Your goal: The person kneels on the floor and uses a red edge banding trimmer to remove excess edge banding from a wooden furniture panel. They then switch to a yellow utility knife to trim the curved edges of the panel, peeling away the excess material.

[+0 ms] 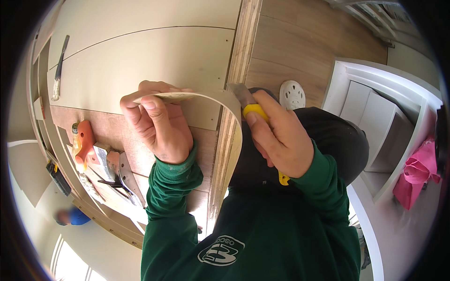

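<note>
The left hand (164, 125) pinches a beige strip (231, 105) curving left of the yellow-handled steel knife (255, 111) the right hand (282, 138) grips.

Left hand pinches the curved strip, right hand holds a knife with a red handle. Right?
Not the colour: the head view shows the knife has a yellow handle, not a red one. The rest stands: the left hand pinches the curved strip and the right hand holds the knife.
</note>
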Tool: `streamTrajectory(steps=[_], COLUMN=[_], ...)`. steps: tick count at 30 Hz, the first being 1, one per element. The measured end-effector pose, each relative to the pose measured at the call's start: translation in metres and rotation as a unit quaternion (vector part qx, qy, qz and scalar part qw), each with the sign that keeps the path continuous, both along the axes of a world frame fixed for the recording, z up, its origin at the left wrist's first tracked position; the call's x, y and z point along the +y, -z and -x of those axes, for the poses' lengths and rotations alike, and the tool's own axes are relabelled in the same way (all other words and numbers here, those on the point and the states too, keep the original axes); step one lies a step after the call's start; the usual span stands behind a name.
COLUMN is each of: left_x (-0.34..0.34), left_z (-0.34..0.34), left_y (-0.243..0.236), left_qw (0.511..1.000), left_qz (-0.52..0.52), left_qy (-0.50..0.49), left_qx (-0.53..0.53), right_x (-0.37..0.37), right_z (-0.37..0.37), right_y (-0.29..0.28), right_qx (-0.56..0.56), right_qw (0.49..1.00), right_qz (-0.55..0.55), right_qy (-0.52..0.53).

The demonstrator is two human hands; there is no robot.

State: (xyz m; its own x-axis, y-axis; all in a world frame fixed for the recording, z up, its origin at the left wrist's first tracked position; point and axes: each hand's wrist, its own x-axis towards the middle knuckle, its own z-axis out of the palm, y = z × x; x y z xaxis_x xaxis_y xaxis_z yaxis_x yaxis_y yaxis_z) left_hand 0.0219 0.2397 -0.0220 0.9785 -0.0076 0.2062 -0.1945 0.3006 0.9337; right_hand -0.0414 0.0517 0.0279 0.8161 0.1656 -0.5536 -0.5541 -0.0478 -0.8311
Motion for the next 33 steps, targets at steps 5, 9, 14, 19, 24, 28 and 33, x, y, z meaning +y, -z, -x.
streamTrajectory(steps=[5,9,14,19,24,28,33], left_x=[0.002,0.002,0.002,0.004,0.002,0.0,0.002], left_z=[-0.001,-0.002,-0.001,-0.001,-0.001,0.0,0.002], left_y=[0.001,0.003,0.004,0.004,0.002,0.001,-0.002], left_qw=[1.0,1.0,1.0,1.0,1.0,1.0,1.0], left_qz=[-0.01,0.001,-0.006,-0.005,0.002,-0.001,-0.007], left_qy=[0.003,0.0,-0.008,-0.012,-0.002,-0.018,-0.013], left_qx=[-0.009,-0.008,-0.004,-0.002,-0.008,0.006,0.003], right_x=[-0.008,0.003,0.008,0.011,0.012,0.012,0.013], right_z=[0.012,0.017,0.024,0.025,0.024,0.022,0.025], right_y=[-0.006,0.004,0.011,0.01,0.01,0.01,0.009], right_qx=[-0.061,-0.059,-0.073,-0.118,-0.074,-0.086,-0.08], right_qw=[0.994,0.997,0.996,0.989,0.993,0.991,0.993], right_qz=[0.09,0.012,0.026,0.079,0.061,0.081,0.078], right_qy=[0.034,0.039,0.043,0.041,0.064,0.056,0.04])
